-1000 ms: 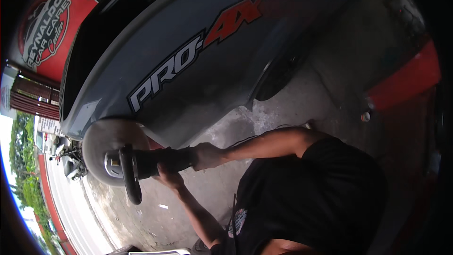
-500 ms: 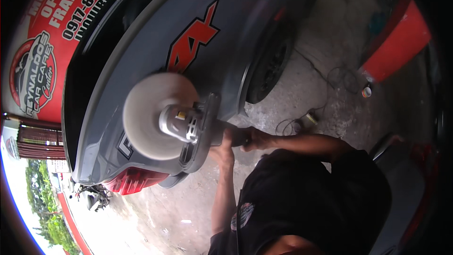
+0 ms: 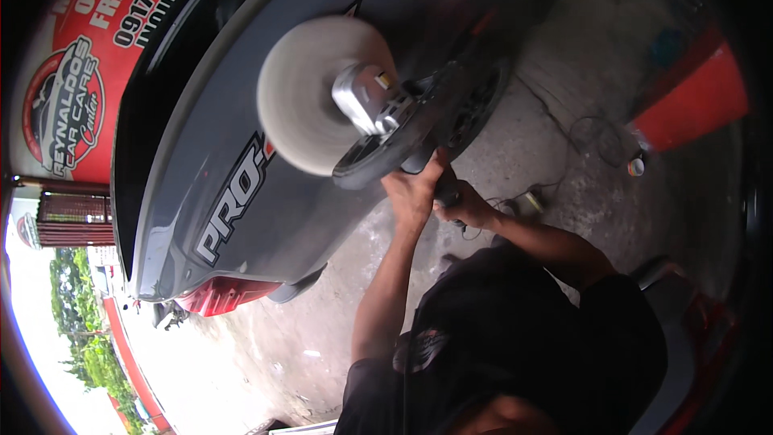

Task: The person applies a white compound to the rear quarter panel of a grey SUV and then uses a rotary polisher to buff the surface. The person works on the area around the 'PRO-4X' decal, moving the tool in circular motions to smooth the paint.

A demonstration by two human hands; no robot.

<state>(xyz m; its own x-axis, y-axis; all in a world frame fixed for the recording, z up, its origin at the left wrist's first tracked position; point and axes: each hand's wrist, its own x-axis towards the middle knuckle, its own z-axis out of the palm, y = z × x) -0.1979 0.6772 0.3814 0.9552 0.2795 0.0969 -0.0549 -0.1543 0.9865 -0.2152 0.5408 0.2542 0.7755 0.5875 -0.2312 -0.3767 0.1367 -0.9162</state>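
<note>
I hold a polisher (image 3: 366,101) in both hands, up against the grey side panel (image 3: 302,205) of a vehicle. Its large round white pad (image 3: 294,93) is smeared as if spinning and covers part of the red-and-black decal. My left hand (image 3: 415,193) is wrapped around the polisher's body just behind the big dark loop handle (image 3: 378,165). Further back, my right hand (image 3: 471,208) is closed on the rear grip. Some fingers of both hands are hidden behind the tool.
The vehicle's wheel (image 3: 483,109) is beyond the polisher, and its red tail light (image 3: 229,296) lies at lower left. A cable (image 3: 555,117) trails over the concrete floor (image 3: 322,354), near a small can (image 3: 635,167) and a red box-like object (image 3: 696,101). A red banner (image 3: 97,32) hangs at upper left.
The polisher, with both hands on it, has moved up and to the right along the panel. Lettering that the pad covered is now uncovered, and the pad overlaps the red decal.
</note>
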